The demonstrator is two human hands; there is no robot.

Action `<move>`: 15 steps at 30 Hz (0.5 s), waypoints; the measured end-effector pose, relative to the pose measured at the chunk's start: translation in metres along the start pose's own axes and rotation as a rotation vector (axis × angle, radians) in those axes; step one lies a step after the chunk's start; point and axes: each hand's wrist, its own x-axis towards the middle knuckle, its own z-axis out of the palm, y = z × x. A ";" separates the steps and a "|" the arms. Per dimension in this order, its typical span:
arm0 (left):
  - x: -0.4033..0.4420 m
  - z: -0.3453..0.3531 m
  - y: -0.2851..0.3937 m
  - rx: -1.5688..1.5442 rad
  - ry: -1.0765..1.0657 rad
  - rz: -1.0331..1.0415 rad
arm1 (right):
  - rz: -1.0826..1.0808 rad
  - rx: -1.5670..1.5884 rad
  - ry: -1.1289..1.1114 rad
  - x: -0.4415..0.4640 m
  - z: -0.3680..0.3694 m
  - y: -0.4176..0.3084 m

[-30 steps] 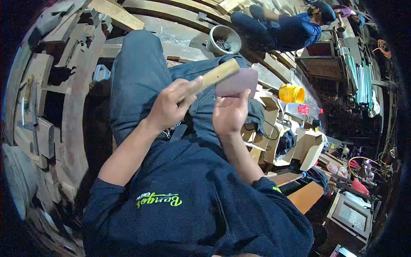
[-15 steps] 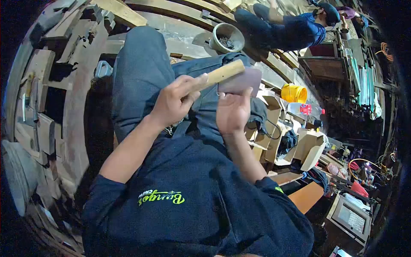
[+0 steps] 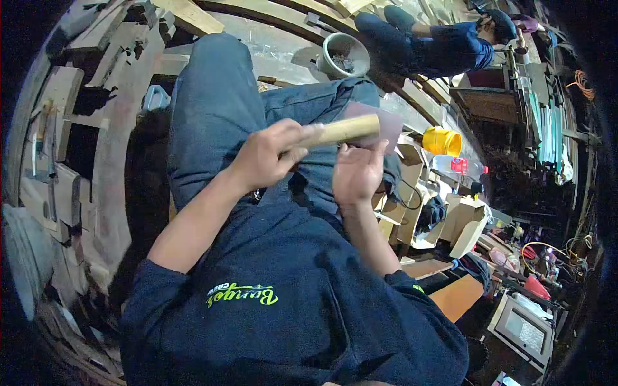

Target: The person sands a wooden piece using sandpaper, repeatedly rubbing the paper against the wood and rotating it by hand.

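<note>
While holding the wooden piece (image 3: 351,130) out over the lap in the closed fingers of the left hand (image 3: 273,151), supports the mauve sheet (image 3: 391,127) in the right hand (image 3: 358,177), with the thumb up at its lower edge and most of the fingers hidden behind it; grips it lightly, to judge by looks, but cannot tell how firmly. Crosses the sheet with the far end of the wood, blurred enough that cannot say whether touching or just above. Could lose the sheet sideways if shoved by the wood, given so slight a hold. Could crease or tear it by bearing with a hard edge on an unsupported part. Could also knock the right thumb, being so near the wood's end, or drop either thing onto the dark trousers (image 3: 209,109) below. Works over the lap rather than on a bench. Beyond the knees, shows a pale bucket (image 3: 324,66) with dark bits inside, lengths of timber (image 3: 190,16) and, near the bucket, a co-worker (image 3: 450,50) in dark clothes. To the right, shows a yellow bucket (image 3: 439,140), a clear bottle (image 3: 444,165) and open cardboard boxes (image 3: 470,237); to the left, worn planks (image 3: 112,167) with dark gaps between.
</note>
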 end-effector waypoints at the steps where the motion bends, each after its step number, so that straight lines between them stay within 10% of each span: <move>1: 0.002 0.002 -0.004 -0.029 0.084 0.039 | 0.039 0.010 -0.050 -0.004 -0.003 0.001; 15: -0.005 0.002 0.008 -0.055 0.090 0.084 | -0.031 -0.059 -0.104 0.022 0.010 0.005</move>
